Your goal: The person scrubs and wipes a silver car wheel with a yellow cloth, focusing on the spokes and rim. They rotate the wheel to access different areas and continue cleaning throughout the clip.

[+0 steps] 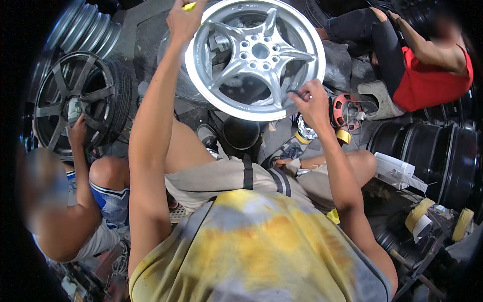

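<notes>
A silver alloy wheel rim (279,60) with star-like spokes lies face up in front of my knees. My left hand (184,21) is beside the rim's far left edge, fingers closed on a small yellow piece (189,6) whose kind I cannot make out. Over the rim's near right edge, my right hand (314,103) pinches a small dark piece (300,95), partly hidden by the fingers. Beneath the rim, a black round support (241,134) shows between my feet.
At left, a co-worker's hand (77,126) holds a pale object against a dark wheel with a tyre (116,90). Another person in a red top (432,80) sits at far right. Near my right knee are a red reel-like thing (345,111), tape rolls (343,136) and stacked black rims (427,156).
</notes>
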`<state>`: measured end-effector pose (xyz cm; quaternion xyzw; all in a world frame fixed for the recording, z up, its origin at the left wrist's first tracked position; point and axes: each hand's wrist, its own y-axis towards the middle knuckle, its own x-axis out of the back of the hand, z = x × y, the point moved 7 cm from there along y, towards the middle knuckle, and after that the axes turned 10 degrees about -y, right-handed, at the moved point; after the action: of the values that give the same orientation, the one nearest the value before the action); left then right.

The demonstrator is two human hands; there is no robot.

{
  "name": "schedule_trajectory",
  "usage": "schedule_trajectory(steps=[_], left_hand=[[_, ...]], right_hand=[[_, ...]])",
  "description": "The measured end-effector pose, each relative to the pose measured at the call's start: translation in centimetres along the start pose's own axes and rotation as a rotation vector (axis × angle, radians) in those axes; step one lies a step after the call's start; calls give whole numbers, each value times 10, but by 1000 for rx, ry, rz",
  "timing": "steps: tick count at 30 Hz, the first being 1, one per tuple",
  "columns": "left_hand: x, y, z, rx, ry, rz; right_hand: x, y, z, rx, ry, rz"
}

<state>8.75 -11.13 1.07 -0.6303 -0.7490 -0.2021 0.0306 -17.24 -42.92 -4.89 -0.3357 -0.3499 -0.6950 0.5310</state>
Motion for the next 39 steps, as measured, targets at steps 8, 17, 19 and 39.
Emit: schedule_trajectory(steps=[8,17,19,39], left_hand=[[-99,-184,-8,-651,541,620],[-109,-286,-54,-575,446,702],[-106,-307,-47,-304,291,992],[54,-133,-46,-38,458,631]], right_hand=[[4,-25,-51,-77,296,-133],[14,-17,-22,9,317,-216],[5,-20,-8,98,283,-229],[-33,-42,53,296,-254,-359]])
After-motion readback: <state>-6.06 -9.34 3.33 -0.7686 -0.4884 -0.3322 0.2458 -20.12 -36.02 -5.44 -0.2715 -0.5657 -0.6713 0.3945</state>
